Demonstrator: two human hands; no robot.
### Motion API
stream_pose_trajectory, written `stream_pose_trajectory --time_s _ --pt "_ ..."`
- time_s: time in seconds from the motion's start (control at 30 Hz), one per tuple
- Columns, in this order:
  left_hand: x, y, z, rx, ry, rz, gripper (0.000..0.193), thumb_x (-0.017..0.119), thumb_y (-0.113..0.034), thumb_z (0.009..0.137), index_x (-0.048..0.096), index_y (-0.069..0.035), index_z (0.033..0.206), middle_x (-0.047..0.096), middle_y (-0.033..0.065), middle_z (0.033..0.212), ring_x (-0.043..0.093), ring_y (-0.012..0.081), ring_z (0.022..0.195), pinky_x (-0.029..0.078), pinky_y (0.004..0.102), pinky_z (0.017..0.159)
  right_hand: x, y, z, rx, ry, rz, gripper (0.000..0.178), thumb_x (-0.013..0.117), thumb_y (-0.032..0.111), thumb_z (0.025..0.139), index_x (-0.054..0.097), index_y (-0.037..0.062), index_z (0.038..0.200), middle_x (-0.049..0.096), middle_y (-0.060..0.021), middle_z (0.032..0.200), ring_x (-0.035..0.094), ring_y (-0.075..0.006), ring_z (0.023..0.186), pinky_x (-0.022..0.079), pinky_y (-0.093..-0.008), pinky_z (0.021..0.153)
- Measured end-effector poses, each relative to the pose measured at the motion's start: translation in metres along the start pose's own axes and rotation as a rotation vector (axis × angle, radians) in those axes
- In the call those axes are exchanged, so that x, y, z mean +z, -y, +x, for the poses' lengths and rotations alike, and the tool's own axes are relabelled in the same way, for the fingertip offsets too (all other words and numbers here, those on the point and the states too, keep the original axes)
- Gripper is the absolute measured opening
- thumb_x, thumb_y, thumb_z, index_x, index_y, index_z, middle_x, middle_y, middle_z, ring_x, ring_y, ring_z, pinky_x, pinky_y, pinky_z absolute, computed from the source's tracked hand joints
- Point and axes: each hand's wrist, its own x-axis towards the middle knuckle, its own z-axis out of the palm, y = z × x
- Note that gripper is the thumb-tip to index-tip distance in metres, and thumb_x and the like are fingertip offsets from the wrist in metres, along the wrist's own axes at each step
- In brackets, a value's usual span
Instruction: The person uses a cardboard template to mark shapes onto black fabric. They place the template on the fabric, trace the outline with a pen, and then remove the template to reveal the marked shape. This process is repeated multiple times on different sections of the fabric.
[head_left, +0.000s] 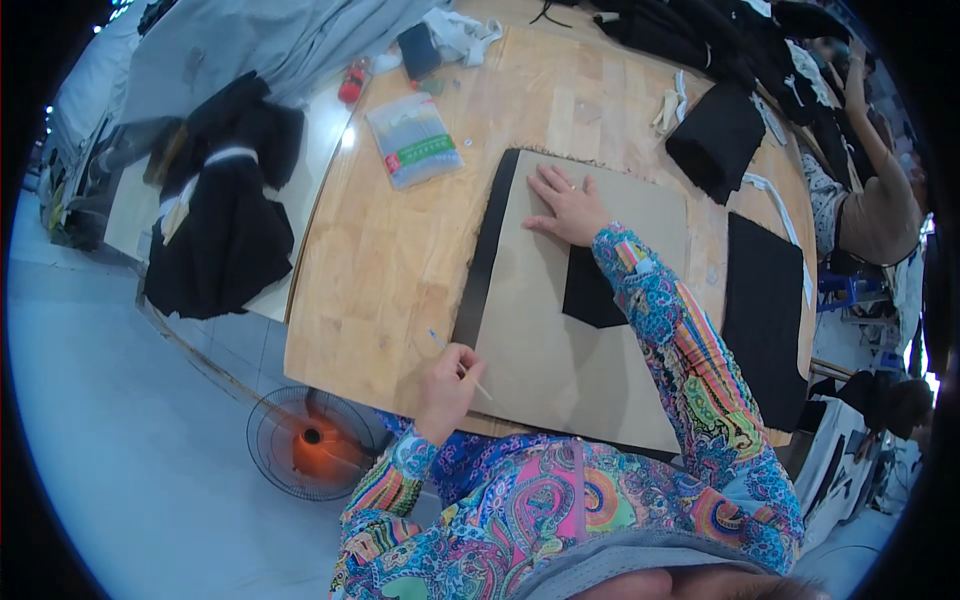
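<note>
Pressing the right hand, fingers spread flat, on the brown cardboard template lying over black fabric on the wooden tabletop. Pinching a thin marking pencil in the left hand, closed around it at the template's near left edge.

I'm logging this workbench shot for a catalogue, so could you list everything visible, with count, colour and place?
cardboard template: one, tan, table centre, over black fabric
black fabric pieces: several, table right and far edge
plastic packet: one, clear, table far left
wooden table: one, light wood
dark garment: one, black, left of table
floor fan: one, dark grille, orange hub, below table
co-worker: one, far right
left hand: holds thin stick at template's edge
right hand: flat on template
</note>
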Motion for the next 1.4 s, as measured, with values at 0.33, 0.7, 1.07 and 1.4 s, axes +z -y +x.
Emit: stream_pose_trajectory --time_s 0.33,0.7,1.07,1.4 --pt "-0.01 0.011 -0.034 -0.01 -0.027 0.085 0.014 0.069 -0.011 0.079 0.057 -0.003 0.081 0.054 0.005 0.064 0.05 0.0137 0.058 0.042 0.0303 0.055 -0.012 0.003 0.008 0.02 0.115 0.016 0.113 0.068 0.073 0.057 0.028 0.0156 0.145 0.017 -0.0071 0.154 0.014 -0.025 0.142 0.014 -0.0674 0.105" --pt "-0.016 0.013 -0.03 -0.07 0.011 -0.038 0.015 0.07 -0.01 0.079 0.056 -0.003 0.08 0.048 -0.0009 0.062 0.043 0.0074 0.058 0.038 0.0256 0.052 -0.014 0.004 0.007 0.04 0.115 0.054 0.113 0.072 0.07 0.055 0.029 0.0156 0.144 0.018 -0.0071 0.153 0.013 -0.0247 0.142 0.015 -0.067 0.105" --pt "-0.018 0.015 -0.035 -0.062 0.001 0.071 0.021 0.073 -0.015 0.077 0.056 -0.003 0.082 0.051 0.0041 0.064 0.048 0.0133 0.058 0.041 0.029 0.054 -0.013 0.006 0.006 0.042 0.107 0.045 0.112 0.072 0.069 0.056 0.029 0.0161 0.144 0.019 -0.0072 0.153 0.014 -0.0249 0.142 0.015 -0.0664 0.105" --pt "-0.018 0.001 -0.023 0.13 -0.089 0.231 0.022 0.071 -0.014 0.076 0.055 -0.006 0.089 0.056 0.012 0.078 0.057 0.0307 0.07 0.044 0.0408 0.062 -0.017 0.009 0.003 0.046 0.115 0.098 0.108 0.076 0.061 0.058 0.03 0.0156 0.144 0.019 -0.0087 0.153 0.013 -0.0272 0.142 0.012 -0.0667 0.106"
